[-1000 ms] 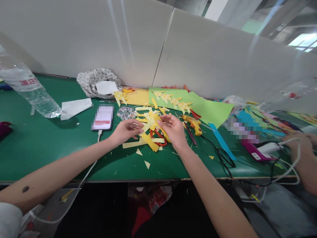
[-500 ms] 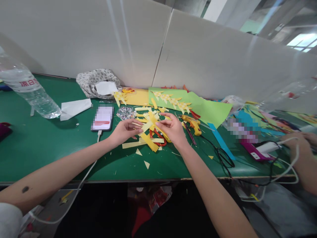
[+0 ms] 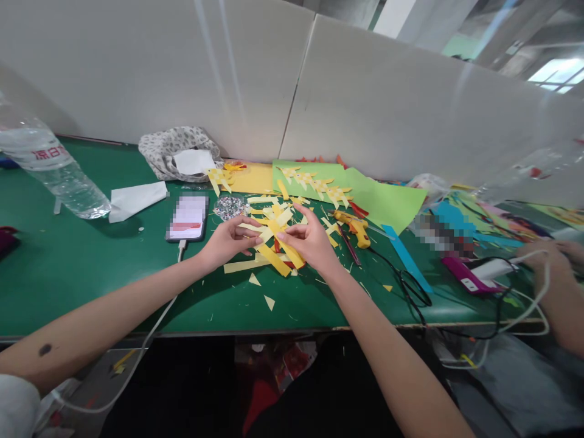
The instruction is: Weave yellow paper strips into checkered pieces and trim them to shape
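Note:
My left hand (image 3: 230, 239) and my right hand (image 3: 306, 238) meet over a pile of yellow paper strips (image 3: 274, 255) on the green table (image 3: 91, 261). Both pinch a woven piece of yellow strips (image 3: 270, 224) between thumb and fingers. Red-handled scissors (image 3: 277, 246) lie under the strips, mostly covered. Small yellow paper offcuts (image 3: 271, 302) lie in front of the pile.
A phone (image 3: 187, 217) on a white cable lies left of my hands, with a water bottle (image 3: 50, 167), white paper (image 3: 137, 199) and a patterned pouch (image 3: 179, 152) beyond. A yellow glue gun (image 3: 353, 225), green paper (image 3: 378, 198) and a blue strip (image 3: 404, 255) lie right. Another person's hand (image 3: 550, 258) holds a cable.
My right hand has moved left and down, closing in on my left hand. The woven yellow piece has shifted with it.

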Tool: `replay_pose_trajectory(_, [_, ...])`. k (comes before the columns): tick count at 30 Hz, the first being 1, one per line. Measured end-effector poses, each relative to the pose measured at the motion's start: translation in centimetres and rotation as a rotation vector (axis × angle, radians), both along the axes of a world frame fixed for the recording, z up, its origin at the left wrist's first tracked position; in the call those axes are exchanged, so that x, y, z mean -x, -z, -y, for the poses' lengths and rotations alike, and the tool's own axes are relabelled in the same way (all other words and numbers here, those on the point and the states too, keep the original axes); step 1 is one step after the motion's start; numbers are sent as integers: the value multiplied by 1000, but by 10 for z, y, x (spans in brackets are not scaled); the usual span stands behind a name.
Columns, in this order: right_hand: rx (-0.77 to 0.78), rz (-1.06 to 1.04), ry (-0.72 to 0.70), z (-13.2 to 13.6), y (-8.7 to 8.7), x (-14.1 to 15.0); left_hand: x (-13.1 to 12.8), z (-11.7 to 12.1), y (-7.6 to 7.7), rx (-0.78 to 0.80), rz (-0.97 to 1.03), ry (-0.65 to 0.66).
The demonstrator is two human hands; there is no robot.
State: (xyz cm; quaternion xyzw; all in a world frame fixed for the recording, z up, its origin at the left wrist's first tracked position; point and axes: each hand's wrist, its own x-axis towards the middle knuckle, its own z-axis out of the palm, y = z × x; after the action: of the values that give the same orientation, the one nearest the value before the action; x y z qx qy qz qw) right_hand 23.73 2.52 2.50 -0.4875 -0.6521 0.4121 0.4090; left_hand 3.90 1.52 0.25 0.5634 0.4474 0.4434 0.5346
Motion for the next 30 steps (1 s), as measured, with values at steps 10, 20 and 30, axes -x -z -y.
replay_pose_trajectory(10, [12,33,-23,0,4,2,-1,3,-3,22,0,2])
replay_pose_trajectory(20, [0,67,-20,1,0,2,0,2,-2,26,3,8])
replay_pose_trajectory(30, [-22,74,-86,2,2,3,0,2,-4,55,-10,18])
